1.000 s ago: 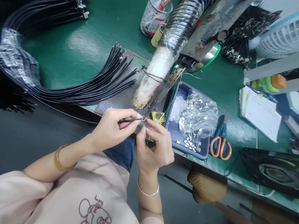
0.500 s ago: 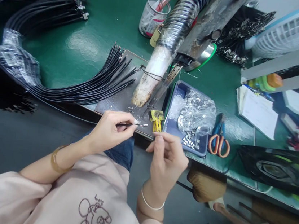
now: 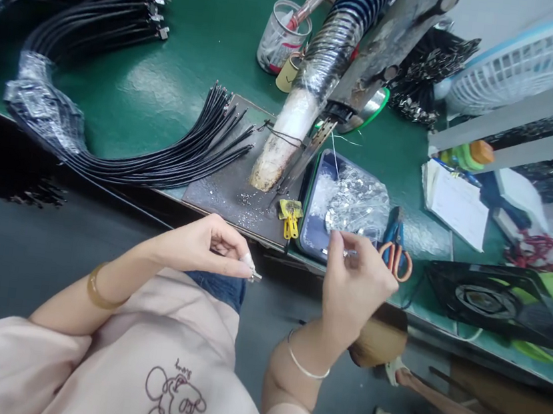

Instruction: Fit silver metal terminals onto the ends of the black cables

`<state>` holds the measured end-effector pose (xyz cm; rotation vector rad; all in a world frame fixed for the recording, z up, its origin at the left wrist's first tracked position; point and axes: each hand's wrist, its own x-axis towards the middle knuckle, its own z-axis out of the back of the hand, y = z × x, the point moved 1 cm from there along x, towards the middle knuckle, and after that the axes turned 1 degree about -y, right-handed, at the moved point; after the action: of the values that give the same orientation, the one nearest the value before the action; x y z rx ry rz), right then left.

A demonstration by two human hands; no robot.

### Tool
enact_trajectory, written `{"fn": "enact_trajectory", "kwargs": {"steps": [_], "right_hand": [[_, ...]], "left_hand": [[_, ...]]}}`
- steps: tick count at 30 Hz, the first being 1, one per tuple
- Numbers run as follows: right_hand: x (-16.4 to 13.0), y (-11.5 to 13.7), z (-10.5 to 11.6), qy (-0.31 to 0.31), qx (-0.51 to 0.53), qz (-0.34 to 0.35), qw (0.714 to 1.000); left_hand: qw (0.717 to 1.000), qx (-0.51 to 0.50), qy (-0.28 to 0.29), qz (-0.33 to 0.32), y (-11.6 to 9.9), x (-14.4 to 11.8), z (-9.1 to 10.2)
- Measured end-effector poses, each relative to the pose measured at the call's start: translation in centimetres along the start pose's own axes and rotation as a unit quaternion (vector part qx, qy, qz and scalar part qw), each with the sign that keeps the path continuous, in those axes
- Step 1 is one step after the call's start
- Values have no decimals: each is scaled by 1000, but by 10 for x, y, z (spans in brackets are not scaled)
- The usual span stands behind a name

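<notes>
Nearest the camera, the left hand (image 3: pixel 200 251) hung just off the front edge of the counter (image 3: pixel 179 94), above the lap. Its grip was pinched together on the metal-tipped end of a thin cord (image 3: pixel 254 275), and only that small silver tip poked out past the fingertips; the rest of the cord was hidden in the hand.

Over to the right, the right hand (image 3: pixel 355 284) was raised at the counter's edge, touching the near rim of the blue tray (image 3: pixel 310 228). Its thumb and forefinger were closed together on a tiny shiny piece, too small to make out. The tray held a clear bag of small metal clips (image 3: pixel 357 203), with a few loose clips at its near end.

Just left of the tray lay a little yellow clamp (image 3: pixel 290 214) on a dark mat (image 3: pixel 223 187) dusted with silver flecks. Just right of the tray sat orange-handled scissors (image 3: pixel 397 249).

Farther back, a fan of black cords (image 3: pixel 183 148) spread across the green counter, their ends lying on the mat. A ribbed hose (image 3: pixel 318 71), wrapped in plastic, slanted down to the mat beside a metal arm. Behind it stood a clear cup (image 3: pixel 280 33). At far right sat a white fan (image 3: pixel 526 63).
</notes>
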<state>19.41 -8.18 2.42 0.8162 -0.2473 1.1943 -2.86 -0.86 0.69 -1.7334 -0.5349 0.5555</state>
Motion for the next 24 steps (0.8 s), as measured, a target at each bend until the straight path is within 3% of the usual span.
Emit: {"fn": "enact_trajectory", "kwargs": {"steps": [3, 6, 12, 15, 19, 24], "right_hand": [[26, -24, -13, 80, -35, 25, 996], [43, -39, -27, 142, -56, 14, 988], [48, -41, -27, 223, -30, -14, 974], [41, -36, -18, 181, -24, -18, 983], [25, -23, -9, 70, 2, -43, 997], [8, -11, -8, -36, 112, -114, 986]], "left_hand": [[998, 3, 56, 2, -4, -1, 3], [998, -10, 60, 1, -6, 1, 2], [998, -42, -53, -10, -5, 9, -2], [991, -46, -129, -8, 0, 12, -5], [981, -8, -193, -29, 5, 15, -9], [955, 80, -270, -87, 9, 16, -18]]}}
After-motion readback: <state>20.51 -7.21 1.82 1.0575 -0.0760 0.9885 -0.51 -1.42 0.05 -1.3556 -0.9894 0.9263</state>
